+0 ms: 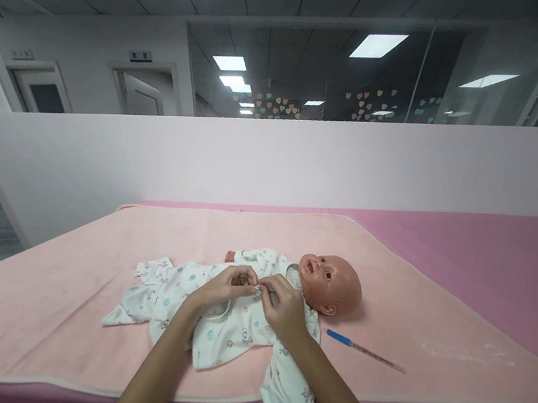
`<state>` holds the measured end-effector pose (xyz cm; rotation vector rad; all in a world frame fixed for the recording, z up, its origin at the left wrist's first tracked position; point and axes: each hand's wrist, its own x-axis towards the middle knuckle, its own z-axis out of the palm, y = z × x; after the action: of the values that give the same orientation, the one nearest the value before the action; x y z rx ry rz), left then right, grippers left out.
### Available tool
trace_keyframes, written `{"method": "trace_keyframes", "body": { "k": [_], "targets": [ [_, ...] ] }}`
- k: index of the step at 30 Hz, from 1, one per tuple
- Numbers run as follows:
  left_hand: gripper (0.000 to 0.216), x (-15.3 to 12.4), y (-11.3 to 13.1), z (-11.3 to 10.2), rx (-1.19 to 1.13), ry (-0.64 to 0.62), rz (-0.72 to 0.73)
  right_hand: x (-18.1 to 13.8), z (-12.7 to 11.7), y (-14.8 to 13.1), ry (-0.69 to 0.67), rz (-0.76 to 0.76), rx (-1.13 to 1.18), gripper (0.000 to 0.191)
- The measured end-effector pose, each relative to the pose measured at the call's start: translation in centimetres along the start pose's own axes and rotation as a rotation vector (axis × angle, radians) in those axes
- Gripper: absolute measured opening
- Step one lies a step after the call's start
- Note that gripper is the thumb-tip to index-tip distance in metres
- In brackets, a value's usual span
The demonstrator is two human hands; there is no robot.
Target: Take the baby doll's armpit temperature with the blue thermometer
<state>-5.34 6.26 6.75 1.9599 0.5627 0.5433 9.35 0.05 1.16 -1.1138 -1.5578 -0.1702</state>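
Observation:
A baby doll [337, 285] lies on its back with its head to the right, dressed in a white printed baby top [238, 328] and matching trousers [174, 288]. Over the doll's chest, my left hand [232, 283] pinches the front of the top between thumb and fingertips. My right hand [283, 308] meets it there, its fingers also closed on the cloth near the collar. What exactly lies between the fingertips is too small to make out. One sleeve [290, 387] stretches toward me over the table's near edge, beneath my right forearm.
A thermometer with a blue cap [363, 349] rests right of the doll. Beneath everything is a peach blanket [69, 268] over a pink table cover [500, 275]. Behind stands a low white wall [274, 163] with glass above it.

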Motion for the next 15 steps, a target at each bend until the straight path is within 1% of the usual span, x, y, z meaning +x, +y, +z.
{"method": "trace_keyframes", "body": {
  "k": [4, 7, 11, 15],
  "targets": [
    [0.019, 0.01, -0.05, 0.21, -0.048, 0.037, -0.022, -0.18, 0.01, -0.04, 0.015, -0.006, -0.023, 0.017],
    [0.019, 0.03, -0.14, 0.23, -0.072, 0.058, -0.032, -0.37, -0.1, -0.1, 0.025, -0.069, -0.006, 0.017],
    [0.021, 0.12, -0.32, 0.18, -0.065, 0.052, -0.005, -0.46, -0.24, -0.24, -0.034, -0.156, -0.003, 0.017],
    [0.024, 0.16, -0.55, 0.16, -0.081, 0.051, 0.018, -0.46, -0.24, -0.26, -0.09, -0.151, -0.004, 0.018]
  ]
}}
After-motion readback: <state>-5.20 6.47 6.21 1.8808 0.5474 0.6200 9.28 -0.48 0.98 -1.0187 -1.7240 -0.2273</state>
